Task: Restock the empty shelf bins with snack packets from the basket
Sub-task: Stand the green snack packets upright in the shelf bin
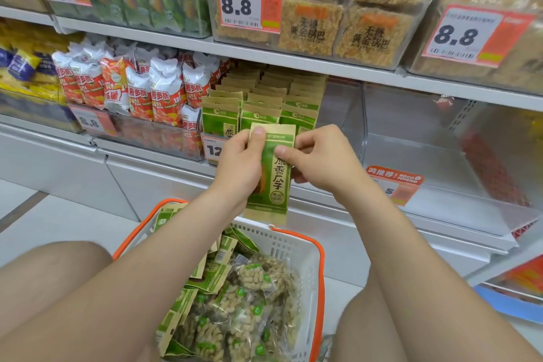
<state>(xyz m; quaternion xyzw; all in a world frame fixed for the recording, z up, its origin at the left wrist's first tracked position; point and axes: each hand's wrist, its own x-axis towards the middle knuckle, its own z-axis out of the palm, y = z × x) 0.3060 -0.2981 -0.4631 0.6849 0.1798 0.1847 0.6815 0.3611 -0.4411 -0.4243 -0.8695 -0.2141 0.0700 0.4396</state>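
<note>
Gripping one green seed packet (271, 182) in both hands, upright, printed face toward the camera. Pinching its top left corner with the left hand (244, 161), thumb lying flat on the tan top strip, fingers curling behind. Pinching its right edge with the right hand (320, 156), thumb pressing the green face just below that strip, other fingers curling round the back. Holding the packet in the air before the front edge of the middle shelf (164, 164), overlapping the front of the stocked bin (258, 114), its lower end hanging over the far rim of the basket (321, 258). Noting matching green packets standing upright in three rows inside that stocked bin, reaching back under the shelf above. Noting a clear bin (411, 150) just to the right of it, with an orange tag (393, 184) clipped at its front edge. Noting red-and-white bags (138, 91) filling the bin to the left. Noting the basket, white with an orange rim, sitting on the floor between the person's bare knees, carrying loose green packets (220, 267) toward its far left corner and clear peanut packs (255, 279) piled along its near side. Reading "8.8" on a price tag (249, 6) at the upper shelf's front edge.
</note>
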